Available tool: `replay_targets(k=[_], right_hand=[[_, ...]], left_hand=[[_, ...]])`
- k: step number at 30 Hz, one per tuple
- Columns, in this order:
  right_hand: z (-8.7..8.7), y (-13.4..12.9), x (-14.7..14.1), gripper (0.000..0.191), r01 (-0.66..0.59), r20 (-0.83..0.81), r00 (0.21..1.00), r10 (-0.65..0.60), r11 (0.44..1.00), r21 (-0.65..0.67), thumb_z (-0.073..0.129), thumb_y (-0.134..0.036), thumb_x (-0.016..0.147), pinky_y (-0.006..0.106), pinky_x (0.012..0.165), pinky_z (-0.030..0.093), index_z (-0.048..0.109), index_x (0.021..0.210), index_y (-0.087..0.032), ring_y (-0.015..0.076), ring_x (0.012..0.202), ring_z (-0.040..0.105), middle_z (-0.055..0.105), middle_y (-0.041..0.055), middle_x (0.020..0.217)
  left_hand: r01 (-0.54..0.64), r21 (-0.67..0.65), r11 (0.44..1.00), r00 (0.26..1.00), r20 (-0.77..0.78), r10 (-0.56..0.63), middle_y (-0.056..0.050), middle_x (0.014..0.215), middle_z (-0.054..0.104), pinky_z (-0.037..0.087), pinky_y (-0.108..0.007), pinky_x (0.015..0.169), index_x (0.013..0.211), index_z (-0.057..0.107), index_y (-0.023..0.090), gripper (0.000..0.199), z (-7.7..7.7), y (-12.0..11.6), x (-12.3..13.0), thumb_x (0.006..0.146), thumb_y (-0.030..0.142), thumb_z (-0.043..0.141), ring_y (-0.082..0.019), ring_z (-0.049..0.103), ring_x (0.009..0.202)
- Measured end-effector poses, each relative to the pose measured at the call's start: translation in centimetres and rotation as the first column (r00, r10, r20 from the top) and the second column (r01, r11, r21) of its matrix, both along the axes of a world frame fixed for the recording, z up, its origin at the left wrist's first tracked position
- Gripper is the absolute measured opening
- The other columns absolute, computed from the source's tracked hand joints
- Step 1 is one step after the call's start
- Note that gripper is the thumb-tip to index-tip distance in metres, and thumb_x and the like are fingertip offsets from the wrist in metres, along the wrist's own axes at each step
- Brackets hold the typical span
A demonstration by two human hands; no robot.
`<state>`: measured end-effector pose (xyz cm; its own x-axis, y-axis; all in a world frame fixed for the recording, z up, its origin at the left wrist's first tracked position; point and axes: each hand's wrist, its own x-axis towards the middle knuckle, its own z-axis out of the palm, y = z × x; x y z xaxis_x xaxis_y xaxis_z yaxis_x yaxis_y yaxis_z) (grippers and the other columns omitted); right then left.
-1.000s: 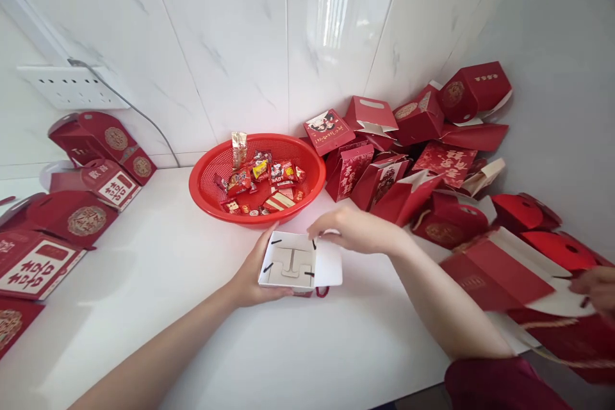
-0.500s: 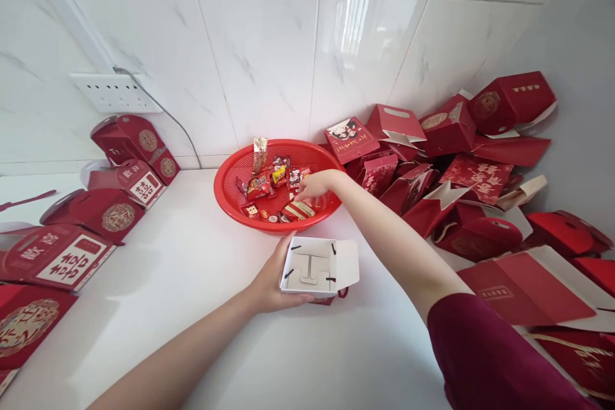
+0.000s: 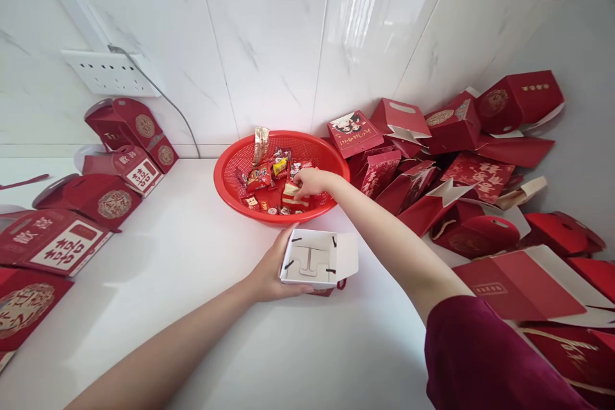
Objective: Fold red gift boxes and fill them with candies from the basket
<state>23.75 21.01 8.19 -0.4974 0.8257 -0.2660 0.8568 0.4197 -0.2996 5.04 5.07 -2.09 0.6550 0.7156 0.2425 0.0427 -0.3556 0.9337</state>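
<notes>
My left hand (image 3: 271, 267) is closed around the left side of a small open box (image 3: 310, 257), its thumb along the near wall. The box has a white inside, black cord ends through its walls and a flap folded out to the right; I see no contents. Behind it stands a red plastic basket (image 3: 221, 189) with several wrapped sweets (image 3: 259, 177). Inside the basket, my right hand (image 3: 310, 182) pinches a cream-and-red wrapped sweet (image 3: 290, 193), its fingertips partly hidden. A gold packet (image 3: 261, 144) leans on the basket's back wall.
Red gift boxes (image 3: 70, 246) stand in a row on the left. A heap of red boxes (image 3: 480, 179), some flattened, fills the right side. Behind the white table (image 3: 192, 333) is a tiled wall with a socket strip (image 3: 113, 73) and a grey cable (image 3: 173, 106).
My right hand has closed on the cream-and-red sweet, which now tilts up at its fingers. My left hand still holds the box. The view has shifted slightly.
</notes>
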Motion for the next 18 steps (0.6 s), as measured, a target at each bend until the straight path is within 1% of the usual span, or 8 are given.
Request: replay_targets(k=[2,6,7,9,11,12,15,18], right_hand=[[0.6,-0.5,0.7,0.026,0.030,-0.112,0.993,-0.024,0.998,0.052,0.076,-0.026,0.076,0.027,0.078,0.046,0.067,0.095,-0.012,0.0221,0.093,0.065,0.072,0.0095,0.101],[1.5,-3.4,2.2,0.034,0.086,-0.378,0.925,-0.041,0.991,0.103,0.066,-0.033,0.086,0.025,0.081,0.048,0.058,0.113,-0.014,0.0172,0.098,0.064,0.068,0.0071,0.113],[1.6,-4.5,2.6,0.035,0.080,-0.500,0.865,-0.030,0.994,0.078,0.066,-0.036,0.086,0.026,0.081,0.049,0.057,0.112,-0.015,0.0165,0.097,0.065,0.068,0.0066,0.112],[2.1,-6.8,3.6,0.033,0.014,-0.746,0.666,-0.006,1.000,0.004,0.071,-0.038,0.081,0.028,0.080,0.051,0.057,0.101,-0.016,0.0161,0.090,0.065,0.069,0.0052,0.103],[2.7,-9.1,4.5,0.032,-0.086,-0.876,0.483,0.002,0.995,-0.046,0.078,-0.035,0.075,0.028,0.078,0.052,0.057,0.090,-0.016,0.0154,0.083,0.064,0.068,0.0032,0.092],[3.1,-10.2,5.0,0.031,-0.122,-0.890,0.457,0.009,0.991,-0.053,0.079,-0.033,0.074,0.028,0.077,0.051,0.058,0.088,-0.016,0.0147,0.081,0.063,0.067,0.0023,0.089],[4.2,-12.9,5.7,0.022,-0.157,-0.833,0.551,0.048,0.986,-0.047,0.074,-0.028,0.081,0.026,0.076,0.050,0.059,0.093,-0.017,0.0145,0.082,0.062,0.067,0.0021,0.091],[4.3,-14.3,5.1,0.015,-0.191,-0.566,0.815,0.128,0.980,-0.053,0.064,-0.025,0.088,0.025,0.069,0.047,0.061,0.100,-0.018,0.0151,0.078,0.061,0.069,0.0027,0.092]], left_hand=[[0.009,-0.005,1.000,1.000,0.013,-0.009,-0.013,0.153,0.039,0.035,-0.063,0.111,0.155,0.005,0.037,0.121,-0.1,0.0,0.0,0.065,0.045,0.086,-0.039,0.039,0.141],[0.033,-0.053,0.998,0.998,0.048,-0.030,-0.013,0.152,0.040,0.037,-0.061,0.111,0.155,0.006,0.036,0.117,-0.1,0.0,0.0,0.069,0.042,0.084,-0.037,0.041,0.141],[0.035,-0.061,0.998,0.998,0.058,-0.031,-0.013,0.152,0.040,0.037,-0.062,0.111,0.155,0.006,0.036,0.116,0.0,0.0,0.1,0.069,0.042,0.084,-0.037,0.041,0.140],[0.048,-0.070,0.996,0.995,0.087,-0.041,-0.013,0.152,0.041,0.037,-0.063,0.110,0.154,0.010,0.036,0.114,0.3,-0.1,0.3,0.068,0.042,0.085,-0.038,0.042,0.140],[0.072,-0.068,0.995,0.991,0.116,-0.064,-0.013,0.151,0.042,0.038,-0.063,0.109,0.152,0.016,0.036,0.108,0.7,-0.1,0.6,0.068,0.042,0.084,-0.038,0.043,0.138],[0.084,-0.064,0.994,0.989,0.128,-0.075,-0.013,0.150,0.043,0.038,-0.062,0.110,0.151,0.019,0.035,0.105,0.9,-0.1,0.7,0.069,0.042,0.084,-0.038,0.043,0.138],[0.088,-0.048,0.995,0.988,0.135,-0.081,-0.014,0.151,0.040,0.038,-0.061,0.110,0.153,0.017,0.032,0.106,1.1,-0.1,0.9,0.070,0.041,0.082,-0.037,0.042,0.138],[0.014,0.063,0.998,0.998,0.054,-0.017,-0.016,0.152,0.035,0.034,-0.063,0.112,0.155,0.009,0.030,0.117,0.7,-0.1,0.5,0.067,0.040,0.085,-0.039,0.039,0.138]])
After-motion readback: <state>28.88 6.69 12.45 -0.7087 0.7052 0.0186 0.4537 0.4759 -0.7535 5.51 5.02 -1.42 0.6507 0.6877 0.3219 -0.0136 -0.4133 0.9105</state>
